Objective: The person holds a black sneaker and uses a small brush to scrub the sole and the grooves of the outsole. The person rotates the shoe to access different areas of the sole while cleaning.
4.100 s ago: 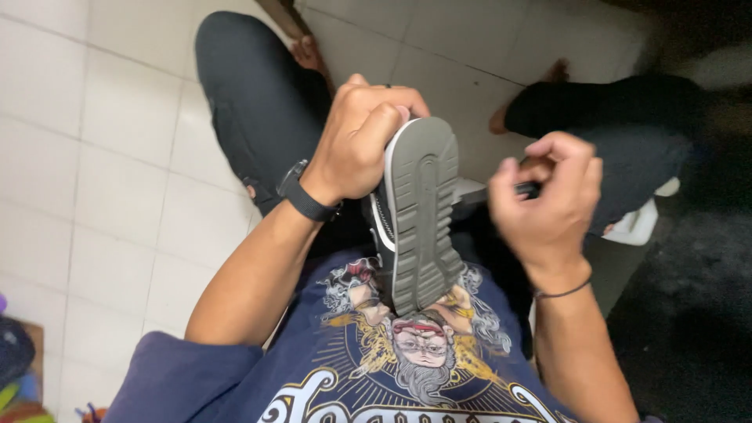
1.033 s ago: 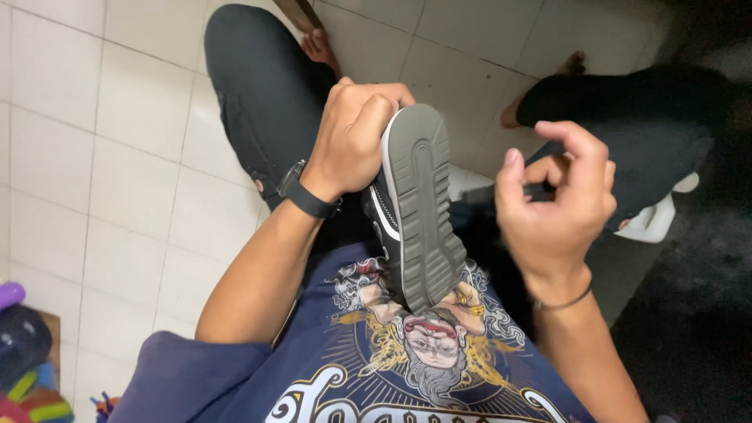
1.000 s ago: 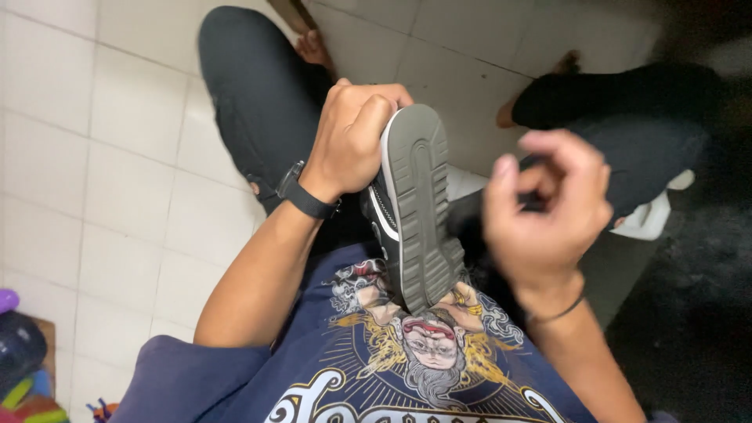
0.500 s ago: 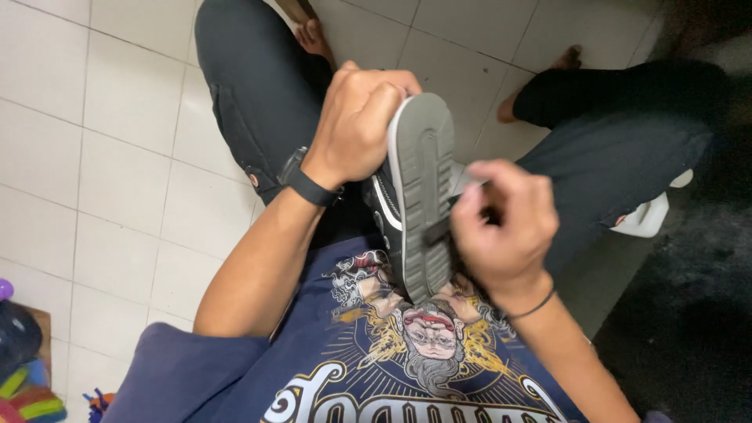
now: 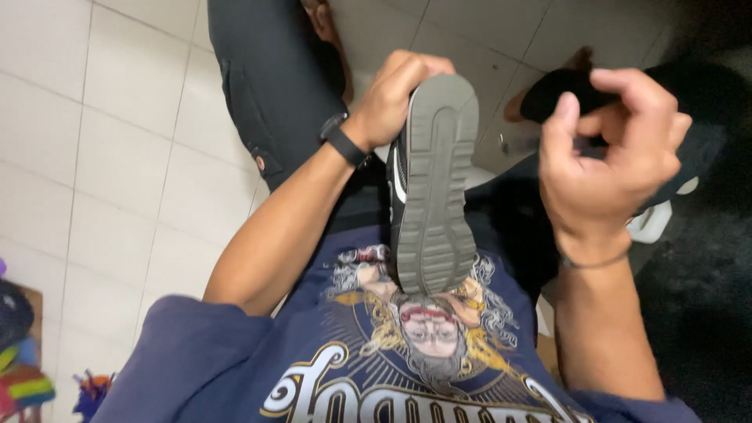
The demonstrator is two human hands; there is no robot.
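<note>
Half the shoe (image 5: 433,188) upper hidden behind left hand (image 5: 389,98) fingers.

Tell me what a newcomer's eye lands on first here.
First the shoe, held sole-up at the centre of the view, its grey ribbed tread facing the camera. The left hand, with a dark watch on its wrist, grips the shoe's far end. The right hand is raised to the right, apart from the shoe, fingers curled; what they pinch, if anything, cannot be made out.
</note>
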